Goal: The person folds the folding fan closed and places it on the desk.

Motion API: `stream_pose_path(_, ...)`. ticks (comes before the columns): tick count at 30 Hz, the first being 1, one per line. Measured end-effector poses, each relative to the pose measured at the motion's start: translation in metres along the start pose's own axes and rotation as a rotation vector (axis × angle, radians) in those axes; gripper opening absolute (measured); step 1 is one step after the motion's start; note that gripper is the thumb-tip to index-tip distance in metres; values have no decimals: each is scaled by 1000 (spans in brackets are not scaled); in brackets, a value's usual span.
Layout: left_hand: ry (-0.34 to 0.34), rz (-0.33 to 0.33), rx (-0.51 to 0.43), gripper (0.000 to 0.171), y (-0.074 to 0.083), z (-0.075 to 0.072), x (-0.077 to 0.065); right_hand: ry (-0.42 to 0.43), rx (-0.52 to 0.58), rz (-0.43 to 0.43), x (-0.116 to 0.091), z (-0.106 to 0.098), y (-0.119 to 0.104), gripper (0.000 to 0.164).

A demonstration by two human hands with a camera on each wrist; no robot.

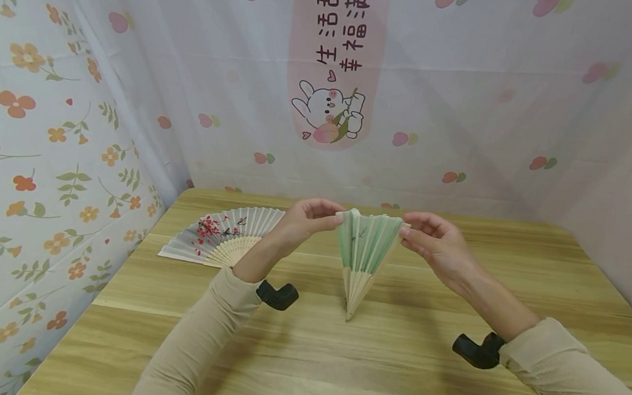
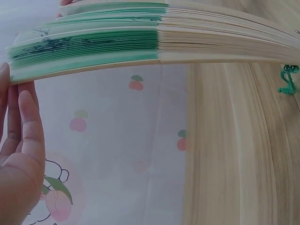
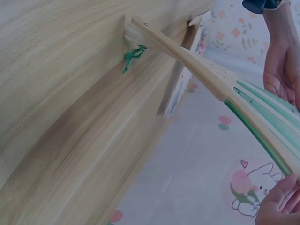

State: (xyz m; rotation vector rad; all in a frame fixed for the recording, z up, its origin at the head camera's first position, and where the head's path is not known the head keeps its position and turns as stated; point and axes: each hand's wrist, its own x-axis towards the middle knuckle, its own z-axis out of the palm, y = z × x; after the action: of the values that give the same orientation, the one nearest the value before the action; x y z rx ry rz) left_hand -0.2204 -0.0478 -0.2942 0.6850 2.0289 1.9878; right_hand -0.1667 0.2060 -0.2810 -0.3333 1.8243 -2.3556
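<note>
Holding the green fan [image 1: 370, 244] part-spread, narrow end down, over the surface [image 1: 381, 373], pinched one outer edge between the fingers of the left hand [image 1: 305, 222] and the opposite edge between those of the right hand [image 1: 438, 246]. Could not tell about contact below. Had a green cord [image 3: 133, 57] dangling near the narrow end, a white blossom-patterned fan [image 1: 231, 234] lying open leftward, and printed cloth [image 1: 438, 108] behind.

The left grip [image 1: 309, 218] and wrist [image 1: 259, 255] hide part of the white fan [image 1: 225, 234]; the right wrist view crops the green fan [image 3: 255, 115] (and the head view, the lettering [image 1: 328, 21]).
</note>
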Motion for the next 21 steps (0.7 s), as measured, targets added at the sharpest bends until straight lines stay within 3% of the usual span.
stream_pose_path(18,-1,2,-22,18,0,2,0,25,-70,111,1,2,1,29)
stream_pose_path(21,-1,1,-22,17,0,2,-1,20,-75,106,1,1,1,25)
